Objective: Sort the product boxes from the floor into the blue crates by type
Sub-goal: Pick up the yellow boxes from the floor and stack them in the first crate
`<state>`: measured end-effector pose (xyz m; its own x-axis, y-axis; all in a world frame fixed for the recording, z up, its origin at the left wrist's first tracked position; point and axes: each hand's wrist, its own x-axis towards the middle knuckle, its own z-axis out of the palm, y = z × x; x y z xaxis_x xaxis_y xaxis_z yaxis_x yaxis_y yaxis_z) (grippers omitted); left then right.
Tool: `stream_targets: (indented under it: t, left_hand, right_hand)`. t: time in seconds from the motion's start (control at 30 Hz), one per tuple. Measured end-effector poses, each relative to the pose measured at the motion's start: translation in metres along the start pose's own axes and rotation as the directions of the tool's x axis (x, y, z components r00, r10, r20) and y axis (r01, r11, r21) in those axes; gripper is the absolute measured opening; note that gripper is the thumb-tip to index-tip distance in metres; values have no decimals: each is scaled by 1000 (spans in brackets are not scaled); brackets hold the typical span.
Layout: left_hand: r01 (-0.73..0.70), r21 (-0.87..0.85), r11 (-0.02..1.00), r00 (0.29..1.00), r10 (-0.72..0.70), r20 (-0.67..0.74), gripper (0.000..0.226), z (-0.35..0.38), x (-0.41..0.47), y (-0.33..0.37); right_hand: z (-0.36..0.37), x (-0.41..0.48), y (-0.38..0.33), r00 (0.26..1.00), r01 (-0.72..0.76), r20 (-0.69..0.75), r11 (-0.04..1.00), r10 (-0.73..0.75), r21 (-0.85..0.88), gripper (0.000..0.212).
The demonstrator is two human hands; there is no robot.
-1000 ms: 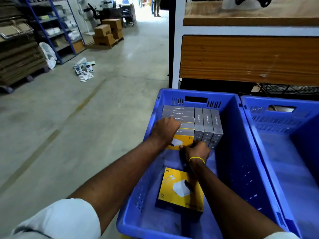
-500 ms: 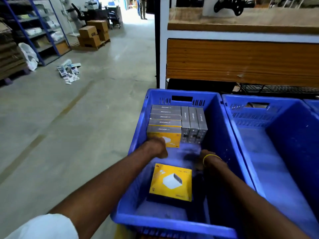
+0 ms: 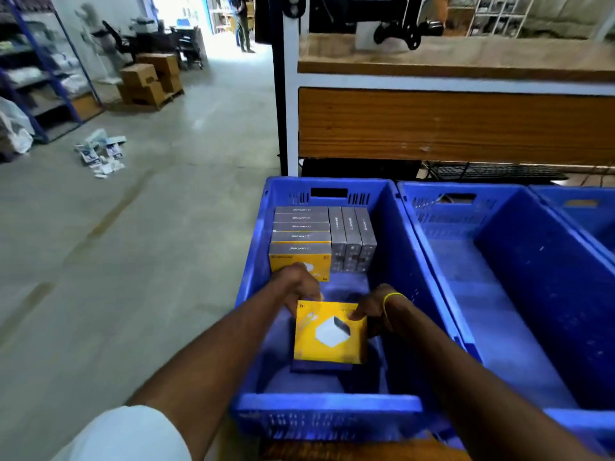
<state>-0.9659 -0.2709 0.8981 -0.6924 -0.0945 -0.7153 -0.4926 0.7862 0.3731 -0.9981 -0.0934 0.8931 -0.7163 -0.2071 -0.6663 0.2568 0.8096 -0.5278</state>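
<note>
A yellow product box (image 3: 329, 332) lies flat on the floor of the left blue crate (image 3: 324, 405). My left hand (image 3: 298, 282) grips its far left corner and my right hand (image 3: 374, 306) pinches its far right corner. Behind them, several grey and yellow boxes (image 3: 301, 242) stand packed on edge against the crate's far wall, with three more grey ones (image 3: 352, 239) turned sideways beside them. A second blue crate (image 3: 519, 294) stands to the right, with nothing visible inside. A scatter of small white and blue boxes (image 3: 101, 153) lies on the floor far left.
A wooden workbench (image 3: 456, 126) with a white metal frame rises right behind the crates. A third blue crate (image 3: 585, 211) shows at the far right edge. Cardboard cartons (image 3: 149, 79) on a pallet and blue shelving (image 3: 40, 71) stand at the back left across open concrete floor.
Both hands have pulled back from the standing row of boxes and now take hold of the flat yellow box in the crate. The view has shifted left and down.
</note>
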Motion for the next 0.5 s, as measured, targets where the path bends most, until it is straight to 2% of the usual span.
stream_targets:
  t: [0.07, 0.13, 0.23, 0.3, 0.33, 0.37, 0.43, 0.5]
  left_hand:
    - [32, -101, 994, 975, -53, -217, 27, -9, -4, 8]
    - [-39, -111, 993, 902, -13, -433, 35, -18, -7, 23]
    - [-108, -21, 994, 816, 77, -573, 34, -30, -16, 50]
    - [-195, -9, 981, 763, 146, -630, 26, -39, -13, 69]
    - [-239, -27, 971, 735, 162, -658, 23, -42, -8, 76]
    - [-274, -30, 961, 706, 180, -685, 22, -43, -5, 84]
    - [-352, -54, 935, 690, 220, -690, 16, -46, 1, 98]
    - [-454, -108, 885, 702, 280, -654, 7, -47, 4, 110]
  right_hand:
    - [-3, -7, 0, 997, -9, -82, 997, 16, 81, 26]
    - [-5, -13, 3, 982, 30, -186, 971, 15, 237, 43]
    - [-4, -2, 17, 940, 111, -338, 904, 39, 413, 67]
    - [-1, -3, 21, 903, 161, -413, 802, 115, 575, 85]
    - [2, -8, 18, 891, 196, -426, 716, 156, 670, 84]
    - [4, -14, 16, 885, 227, -427, 627, 187, 745, 78]
    - [7, -32, 6, 871, 280, -422, 453, 251, 846, 70]
    - [11, -38, 0, 851, 320, -421, 325, 313, 890, 64]
